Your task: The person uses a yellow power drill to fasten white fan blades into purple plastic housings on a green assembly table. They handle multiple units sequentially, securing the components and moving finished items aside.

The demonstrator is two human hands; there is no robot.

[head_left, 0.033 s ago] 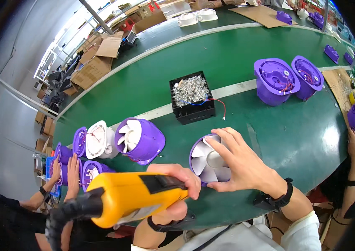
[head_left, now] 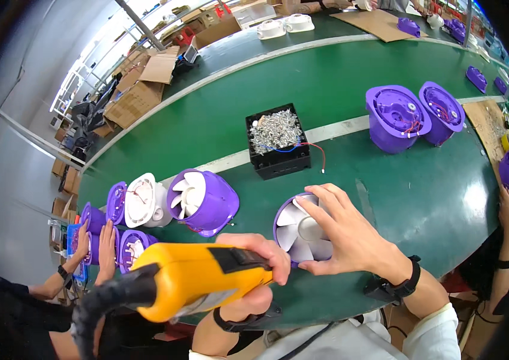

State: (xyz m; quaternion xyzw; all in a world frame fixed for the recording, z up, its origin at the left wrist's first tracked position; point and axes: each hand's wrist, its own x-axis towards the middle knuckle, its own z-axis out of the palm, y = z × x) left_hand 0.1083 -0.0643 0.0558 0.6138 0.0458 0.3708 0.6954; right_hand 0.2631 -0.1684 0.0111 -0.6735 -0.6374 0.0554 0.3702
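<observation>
Hands first: our left hand is clamped around the yellow power screwdriver, fingers wrapped over its top, the tool lying across the near left with a black hose trailing off its rear end. Our right hand is spread open, fingers apart, resting on the purple fan housing with white blades that sits on the green conveyor belt just right of the tool's front end. We cannot see the tool's tip, hidden behind the left hand.

Beyond the housing, farther on the belt, stands a black box of screws with a red and a blue wire lying over it. To the left of our hands lies another purple fan housing on its side, and beside it a white fan part and more purple pieces. At the far left, another person's hands rest on purple parts. On the far right stand two purple housings side by side, wires showing inside. Cardboard boxes are stacked beyond the belt at the far left.
</observation>
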